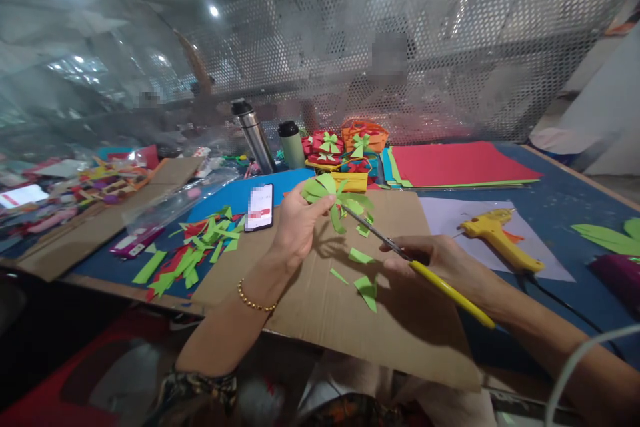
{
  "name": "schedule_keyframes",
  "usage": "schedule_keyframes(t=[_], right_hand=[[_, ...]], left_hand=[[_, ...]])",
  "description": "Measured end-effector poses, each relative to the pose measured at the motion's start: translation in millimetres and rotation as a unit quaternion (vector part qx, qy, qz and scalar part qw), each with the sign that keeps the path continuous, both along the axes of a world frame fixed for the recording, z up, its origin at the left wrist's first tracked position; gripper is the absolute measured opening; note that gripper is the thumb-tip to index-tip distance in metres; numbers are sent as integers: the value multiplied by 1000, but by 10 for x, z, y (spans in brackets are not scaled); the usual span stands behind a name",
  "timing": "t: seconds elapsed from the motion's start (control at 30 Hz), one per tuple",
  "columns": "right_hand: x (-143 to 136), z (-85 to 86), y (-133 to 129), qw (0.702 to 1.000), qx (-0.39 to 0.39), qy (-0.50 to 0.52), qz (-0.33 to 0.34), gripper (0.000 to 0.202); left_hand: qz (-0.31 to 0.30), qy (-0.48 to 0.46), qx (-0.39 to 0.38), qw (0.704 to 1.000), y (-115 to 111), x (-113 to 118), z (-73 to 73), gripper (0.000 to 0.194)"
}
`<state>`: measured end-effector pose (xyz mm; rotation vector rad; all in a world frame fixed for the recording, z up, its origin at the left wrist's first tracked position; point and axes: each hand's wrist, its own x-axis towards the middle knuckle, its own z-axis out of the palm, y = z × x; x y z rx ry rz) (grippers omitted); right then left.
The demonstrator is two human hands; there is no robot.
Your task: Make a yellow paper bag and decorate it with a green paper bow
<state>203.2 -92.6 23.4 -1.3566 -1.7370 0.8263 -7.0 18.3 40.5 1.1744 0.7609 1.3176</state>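
Note:
In my left hand [297, 220] I pinch a green paper piece [320, 188] cut into several petal-like strips, held above the cardboard sheet [310, 310]. My right hand [440, 260] is closed on yellow-handled scissors [445, 290], whose metal blades point up and left to the paper's strips. How far the blades are parted is hard to make out. Beneath the hands, several green paper scraps [367, 292] lie on the cardboard.
Left of the cardboard are a phone [260, 207] and a pile of paper strips [193, 257]. A yellow glue gun [500, 237] with a cord lies at right. Behind stand a steel bottle [255, 137], a green tumbler [291, 145], small paper baskets [350, 180] and stacked red sheets [460, 163].

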Motion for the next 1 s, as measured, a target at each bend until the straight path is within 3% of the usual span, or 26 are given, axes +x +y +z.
schedule_keyframes(t=[0.47, 0.7, 1.0], right_hand=[[31, -70, 18, 999, 9, -13, -31, 32], [6, -92, 10, 999, 15, -10, -36, 29], [-49, 7, -13, 998, -11, -56, -37, 37]], left_hand=[[13, 14, 7, 1000, 26, -37, 0, 32], [-41, -35, -32, 998, 16, -18, 3, 31], [-64, -39, -60, 995, -16, 1, 3, 34]])
